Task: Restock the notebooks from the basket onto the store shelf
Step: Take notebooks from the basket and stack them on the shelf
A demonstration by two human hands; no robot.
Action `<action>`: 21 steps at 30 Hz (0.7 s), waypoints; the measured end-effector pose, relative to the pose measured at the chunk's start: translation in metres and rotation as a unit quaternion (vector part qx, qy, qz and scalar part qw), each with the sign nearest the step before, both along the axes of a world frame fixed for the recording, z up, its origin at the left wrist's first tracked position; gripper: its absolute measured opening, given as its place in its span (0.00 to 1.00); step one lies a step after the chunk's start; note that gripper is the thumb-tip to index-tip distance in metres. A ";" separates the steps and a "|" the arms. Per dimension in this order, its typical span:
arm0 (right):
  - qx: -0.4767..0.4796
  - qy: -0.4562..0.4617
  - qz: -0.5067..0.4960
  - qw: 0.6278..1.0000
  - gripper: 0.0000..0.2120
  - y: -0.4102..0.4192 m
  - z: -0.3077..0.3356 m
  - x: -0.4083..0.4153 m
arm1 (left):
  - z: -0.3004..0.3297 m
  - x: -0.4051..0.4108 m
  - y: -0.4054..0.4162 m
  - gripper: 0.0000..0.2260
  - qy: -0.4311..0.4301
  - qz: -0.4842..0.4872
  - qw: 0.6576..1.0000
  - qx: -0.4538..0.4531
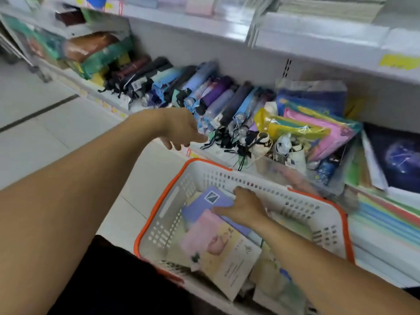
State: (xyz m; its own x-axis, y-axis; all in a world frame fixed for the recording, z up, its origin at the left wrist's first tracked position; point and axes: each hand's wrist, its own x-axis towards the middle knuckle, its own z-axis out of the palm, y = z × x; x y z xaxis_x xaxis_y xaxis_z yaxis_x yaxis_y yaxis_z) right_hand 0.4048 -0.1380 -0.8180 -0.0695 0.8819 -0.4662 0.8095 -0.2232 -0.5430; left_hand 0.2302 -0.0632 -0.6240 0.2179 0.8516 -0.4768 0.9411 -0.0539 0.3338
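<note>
fingers of the right hand (242, 206) lie flat and slightly spread on the purple notebook (205, 204) in the basket (302, 201); they press it and are not curled round it.

largest first: shelf (295, 37) runs across the far side, with stacked notebooks (386, 219) on its lower tier to the right, near the basket's far corner. floor (45, 114) is pale tile at left. basket has a white wall and an orange rim and sits below the shelf edge, holding several notebooks; a pink notebook (204, 235) overlaps the purple one, whose long axis runs away from the person, toward the shelf. umbrellas (204, 94) fill the middle tier. left hand (181, 130) hangs above the basket, fingers loose, holding nothing. judgement: right hand is nearer; lift goes up and right.
</note>
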 end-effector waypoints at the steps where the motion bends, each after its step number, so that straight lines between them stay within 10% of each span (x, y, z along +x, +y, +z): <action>1: -0.029 -0.026 0.011 0.999 0.33 -0.009 -0.026 -0.007 | -0.004 -0.008 -0.001 0.20 0.016 -0.004 1.000 -0.008; 5: -0.017 -0.202 0.073 0.977 0.48 -0.038 -0.077 -0.022 | -0.003 -0.027 -0.005 0.20 0.001 -0.005 1.000 0.007; 8: -0.019 -0.189 0.065 0.980 0.35 -0.051 -0.078 -0.032 | -0.001 -0.034 -0.006 0.20 0.004 -0.013 1.000 0.008; 13: -0.142 0.145 -0.005 0.979 0.17 -0.019 -0.040 0.007 | -0.006 -0.038 -0.003 0.20 -0.001 -0.006 1.000 -0.002; 16: -0.130 0.469 -0.180 0.855 0.17 -0.004 0.019 0.032 | -0.007 -0.039 -0.004 0.28 0.011 0.031 0.999 -0.033; 21: -0.019 0.625 -0.215 0.750 0.14 0.018 0.081 0.012 | -0.002 -0.035 -0.009 0.45 -0.110 0.075 0.980 -0.145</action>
State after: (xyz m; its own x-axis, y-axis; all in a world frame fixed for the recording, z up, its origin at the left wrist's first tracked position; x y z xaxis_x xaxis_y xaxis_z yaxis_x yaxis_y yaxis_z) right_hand 0.4169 -0.1196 -0.7367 -0.1864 0.9360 -0.2987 -0.4773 -0.3520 -0.8052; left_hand 0.1955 -0.0724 -0.6257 0.2257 0.7172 -0.6593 0.8342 0.2072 0.5110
